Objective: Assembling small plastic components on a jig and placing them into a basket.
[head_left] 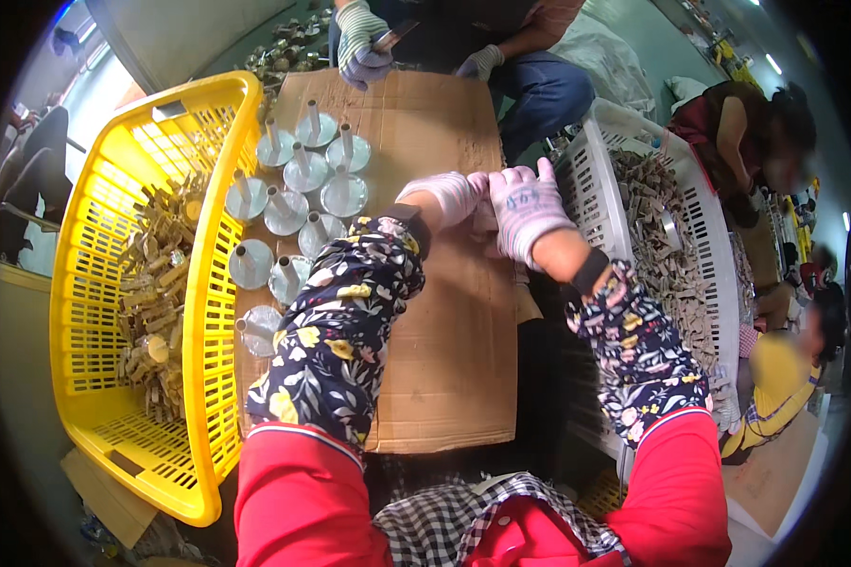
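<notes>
My left hand, in a pink-and-white striped glove, reaches across the cardboard. Its fingertips meet the thumb side of my right hand, and they look closed; whatever they pinch is hidden. The right hand wears a matching glove with dark marks on its back. Its fingers point away from me, the outermost standing apart from the others. Below the meeting point lies a crumpled pale pink cloth-like thing, partly covered by the hands. Left of my arms, several round silvery discs with upright tubes stand on the cardboard sheet.
A yellow basket of small metal parts stands at left. At right, a white basket holds similar parts. Across the cardboard sits a person whose gloved hand holds a tool. Other people work at the far right.
</notes>
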A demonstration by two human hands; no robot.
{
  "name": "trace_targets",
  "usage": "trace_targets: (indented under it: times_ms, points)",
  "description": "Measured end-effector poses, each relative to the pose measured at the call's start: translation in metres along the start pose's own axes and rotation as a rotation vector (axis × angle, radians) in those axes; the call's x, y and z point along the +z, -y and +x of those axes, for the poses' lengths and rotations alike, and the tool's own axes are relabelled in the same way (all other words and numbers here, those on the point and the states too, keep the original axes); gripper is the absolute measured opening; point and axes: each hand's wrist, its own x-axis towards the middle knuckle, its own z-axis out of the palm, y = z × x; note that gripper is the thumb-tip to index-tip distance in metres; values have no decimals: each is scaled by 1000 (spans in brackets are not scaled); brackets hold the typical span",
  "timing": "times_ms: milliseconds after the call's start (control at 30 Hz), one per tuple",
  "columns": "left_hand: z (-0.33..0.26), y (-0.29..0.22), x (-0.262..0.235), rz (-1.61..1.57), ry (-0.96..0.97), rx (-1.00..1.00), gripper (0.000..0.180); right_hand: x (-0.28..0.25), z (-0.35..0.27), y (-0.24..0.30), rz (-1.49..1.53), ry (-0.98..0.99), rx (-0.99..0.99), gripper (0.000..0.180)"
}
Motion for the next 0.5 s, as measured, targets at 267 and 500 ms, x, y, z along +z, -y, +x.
trace_targets:
  times_ms: [267,500]
  points:
    - [21,-15,1,73,-251,86,64,-4,70,-51,553,760,-141,64]
    - [77,4,-23,-103,-202,-184,64,-6,78,-36,141,217,-42,77]
